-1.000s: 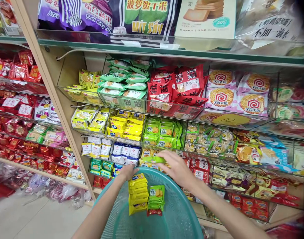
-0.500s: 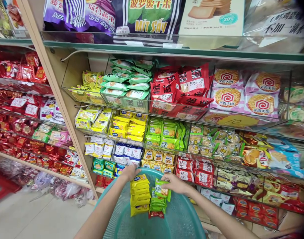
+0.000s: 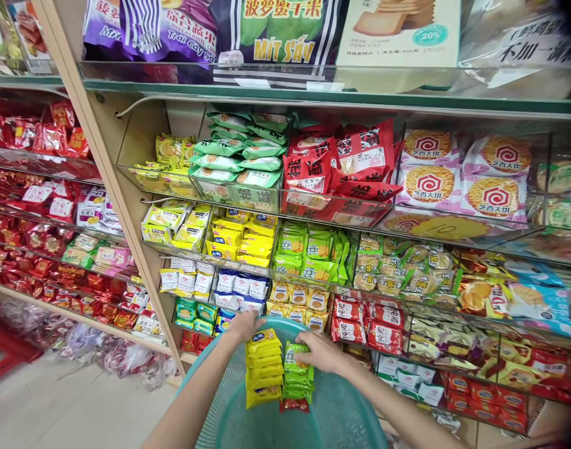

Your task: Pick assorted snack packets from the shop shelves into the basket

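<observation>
My left hand (image 3: 246, 325) is closed over the far left rim of a teal plastic basket (image 3: 346, 411), its fingertips partly hidden. Inside the basket, a stack of yellow snack packets (image 3: 263, 371) lies beside a shorter stack of green snack packets (image 3: 298, 381). A red packet (image 3: 295, 405) peeks out under the near end of the green stack. My right hand (image 3: 320, 352) reaches in from the right, its fingers on the right edge of the top green packet (image 3: 292, 354), which rests at the far end of its stack.
Behind the basket stands a shelf with clear bins of packets: green ones (image 3: 311, 249), yellow ones (image 3: 241, 236), cookies (image 3: 299, 296) and red ones (image 3: 367, 321). A wooden upright (image 3: 103, 168) divides it from another shelf on the left. A red stool-like object (image 3: 9, 352) is on the floor.
The green packet in my right hand has gone from tilted up to lying on the green stack. My right hand has shifted slightly left. My left hand stays on the rim.
</observation>
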`<action>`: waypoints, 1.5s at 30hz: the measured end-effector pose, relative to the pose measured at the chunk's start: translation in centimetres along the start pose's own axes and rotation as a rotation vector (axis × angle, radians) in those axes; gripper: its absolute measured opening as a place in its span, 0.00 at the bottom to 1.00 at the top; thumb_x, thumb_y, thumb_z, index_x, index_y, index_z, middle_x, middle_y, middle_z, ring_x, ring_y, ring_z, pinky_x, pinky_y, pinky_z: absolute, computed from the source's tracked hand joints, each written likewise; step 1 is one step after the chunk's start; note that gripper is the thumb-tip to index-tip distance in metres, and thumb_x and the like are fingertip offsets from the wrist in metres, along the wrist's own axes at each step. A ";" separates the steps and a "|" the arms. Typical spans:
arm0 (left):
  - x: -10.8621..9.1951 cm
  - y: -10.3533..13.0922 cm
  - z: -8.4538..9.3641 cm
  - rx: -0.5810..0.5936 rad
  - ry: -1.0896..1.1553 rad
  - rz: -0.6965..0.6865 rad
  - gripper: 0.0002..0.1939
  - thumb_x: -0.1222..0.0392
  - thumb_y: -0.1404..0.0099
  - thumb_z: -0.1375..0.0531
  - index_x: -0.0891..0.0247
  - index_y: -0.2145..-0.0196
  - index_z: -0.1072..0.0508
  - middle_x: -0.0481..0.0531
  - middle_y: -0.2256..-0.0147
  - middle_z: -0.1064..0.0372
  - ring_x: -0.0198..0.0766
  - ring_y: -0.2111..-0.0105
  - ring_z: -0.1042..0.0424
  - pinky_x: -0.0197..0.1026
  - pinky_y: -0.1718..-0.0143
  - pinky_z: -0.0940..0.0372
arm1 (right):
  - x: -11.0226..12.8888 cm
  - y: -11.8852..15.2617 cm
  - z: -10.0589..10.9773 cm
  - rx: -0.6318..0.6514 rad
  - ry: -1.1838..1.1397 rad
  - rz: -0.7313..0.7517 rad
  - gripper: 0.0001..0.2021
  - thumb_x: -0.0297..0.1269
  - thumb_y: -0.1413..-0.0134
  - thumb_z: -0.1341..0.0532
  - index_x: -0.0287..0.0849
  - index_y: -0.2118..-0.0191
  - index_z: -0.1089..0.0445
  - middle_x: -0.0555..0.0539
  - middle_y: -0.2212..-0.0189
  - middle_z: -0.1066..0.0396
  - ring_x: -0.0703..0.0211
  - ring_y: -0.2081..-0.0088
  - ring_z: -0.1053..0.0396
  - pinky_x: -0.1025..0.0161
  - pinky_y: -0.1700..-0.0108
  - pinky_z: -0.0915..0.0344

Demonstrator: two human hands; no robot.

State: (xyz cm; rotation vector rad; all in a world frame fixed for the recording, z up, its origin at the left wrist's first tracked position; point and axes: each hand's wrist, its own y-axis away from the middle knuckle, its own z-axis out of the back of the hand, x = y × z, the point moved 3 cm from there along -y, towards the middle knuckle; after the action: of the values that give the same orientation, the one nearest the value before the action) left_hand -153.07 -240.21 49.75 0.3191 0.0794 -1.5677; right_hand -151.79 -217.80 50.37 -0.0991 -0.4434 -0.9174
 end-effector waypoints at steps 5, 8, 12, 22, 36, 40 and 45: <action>0.2 -0.2 -0.2 -0.004 -0.002 0.002 0.24 0.44 0.38 0.58 0.62 0.58 0.34 0.60 0.58 0.30 0.51 0.57 0.31 0.46 0.61 0.38 | 1.3 1.3 -1.2 0.089 0.155 0.014 0.41 0.56 0.68 0.36 0.45 0.45 0.44 0.41 0.50 0.39 0.41 0.47 0.45 0.51 0.48 0.47; 0.2 -0.3 -0.3 -0.004 -0.003 0.009 0.24 0.43 0.38 0.58 0.61 0.58 0.34 0.60 0.58 0.30 0.50 0.57 0.31 0.45 0.61 0.38 | 1.7 1.6 -1.6 0.077 0.213 0.019 0.40 0.49 0.67 0.34 0.45 0.44 0.45 0.41 0.52 0.38 0.43 0.49 0.44 0.51 0.49 0.46; 0.1 -0.1 -0.2 -0.001 -0.002 0.013 0.23 0.44 0.38 0.57 0.61 0.58 0.33 0.60 0.59 0.30 0.49 0.57 0.31 0.45 0.61 0.38 | 1.9 1.6 -1.4 0.081 0.168 0.018 0.40 0.43 0.63 0.35 0.46 0.42 0.50 0.41 0.49 0.41 0.43 0.46 0.46 0.52 0.46 0.48; 0.3 -0.2 -0.2 -0.017 -0.006 -0.006 0.22 0.45 0.38 0.56 0.62 0.59 0.33 0.60 0.59 0.29 0.50 0.57 0.31 0.45 0.61 0.38 | 3.2 1.6 1.1 0.096 0.093 0.008 0.42 0.45 0.63 0.34 0.45 0.41 0.51 0.40 0.44 0.45 0.42 0.43 0.50 0.49 0.43 0.53; 0.4 -0.1 -0.2 -0.015 0.035 0.001 0.23 0.44 0.38 0.57 0.61 0.59 0.33 0.60 0.59 0.29 0.49 0.58 0.31 0.45 0.62 0.38 | 11.5 -1.9 19.4 -0.577 0.361 0.293 0.13 0.37 0.43 0.51 0.41 0.56 0.35 0.44 0.58 0.34 0.57 0.55 0.39 0.57 0.52 0.44; 0.3 0.0 0.0 -0.012 0.046 0.016 0.23 0.44 0.38 0.56 0.61 0.58 0.33 0.60 0.58 0.30 0.49 0.57 0.31 0.44 0.62 0.39 | 10.2 -5.5 20.3 -0.609 0.478 0.190 0.18 0.33 0.45 0.49 0.40 0.48 0.42 0.41 0.47 0.41 0.51 0.47 0.47 0.51 0.48 0.50; 0.3 0.2 0.2 -0.004 0.055 0.024 0.22 0.44 0.39 0.56 0.61 0.59 0.33 0.59 0.58 0.30 0.49 0.57 0.31 0.43 0.62 0.39 | 9.7 -7.0 19.8 -0.587 0.458 0.112 0.23 0.34 0.45 0.50 0.40 0.43 0.48 0.39 0.49 0.39 0.49 0.45 0.49 0.45 0.46 0.57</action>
State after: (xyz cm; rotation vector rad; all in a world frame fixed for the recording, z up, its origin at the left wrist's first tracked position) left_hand -152.89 -240.52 49.93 0.3587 0.1204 -1.5351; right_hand -158.73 -223.97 71.51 -0.4339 0.2636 -0.9039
